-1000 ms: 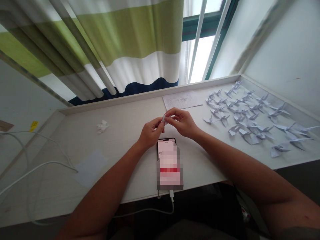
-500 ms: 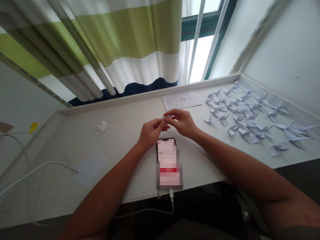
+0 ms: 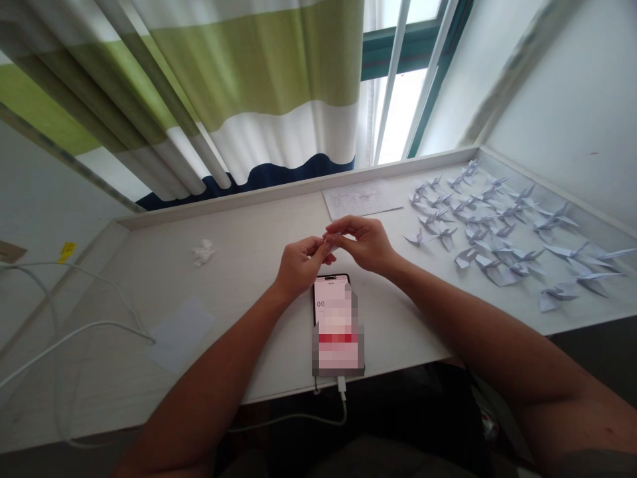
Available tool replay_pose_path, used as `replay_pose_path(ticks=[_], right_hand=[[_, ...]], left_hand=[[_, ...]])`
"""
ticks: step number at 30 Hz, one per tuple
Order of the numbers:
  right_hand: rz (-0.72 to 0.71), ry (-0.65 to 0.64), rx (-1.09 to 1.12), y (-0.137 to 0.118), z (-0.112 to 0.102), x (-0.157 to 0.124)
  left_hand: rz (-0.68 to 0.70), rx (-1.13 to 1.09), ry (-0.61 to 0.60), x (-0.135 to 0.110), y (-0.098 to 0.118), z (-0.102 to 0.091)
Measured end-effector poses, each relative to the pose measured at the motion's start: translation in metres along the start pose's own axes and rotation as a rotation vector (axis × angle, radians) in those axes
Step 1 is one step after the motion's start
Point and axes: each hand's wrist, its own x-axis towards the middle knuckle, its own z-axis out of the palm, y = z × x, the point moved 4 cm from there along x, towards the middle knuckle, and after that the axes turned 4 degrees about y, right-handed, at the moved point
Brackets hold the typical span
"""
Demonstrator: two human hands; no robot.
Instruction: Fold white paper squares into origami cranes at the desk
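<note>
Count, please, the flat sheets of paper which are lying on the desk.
2 visible: a printed sheet beyond the right hand, and a plain sheet on the left side of the desk. More could be hidden underneath them.

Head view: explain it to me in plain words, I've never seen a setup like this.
There is no robot here, only a person's bare hands. The camera is worn on the head and looks forward and down, so the arms reach in from the bottom of the picture. The left hand and right hand meet fingertip to fingertip, pinching a small white paper that the fingers mostly hide. On the table, a phone lies just below the hands. Paper cranes spread to the right, a printed sheet lies behind, and a crumpled scrap sits to the left.
</note>
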Motion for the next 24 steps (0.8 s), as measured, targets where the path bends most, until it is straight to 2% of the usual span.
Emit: replay_pose_path(ticks=[9,19,24], right_hand=[[0.077,-0.031,0.175,0.0055,0.003,0.0011],[0.117,-0.004,0.121,0.0096,0.0018,0.0019],[0.1,0.005,0.13,0.0091,0.0014,0.0024]], left_hand=[[-0.03,-0.054,-0.006,0.0035,-0.0013,-0.0003],[-0.023,-0.012,-0.021,0.0023,-0.0061,0.0015],[-0.078,-0.098,-0.071,0.0028,-0.0054,0.0046]])
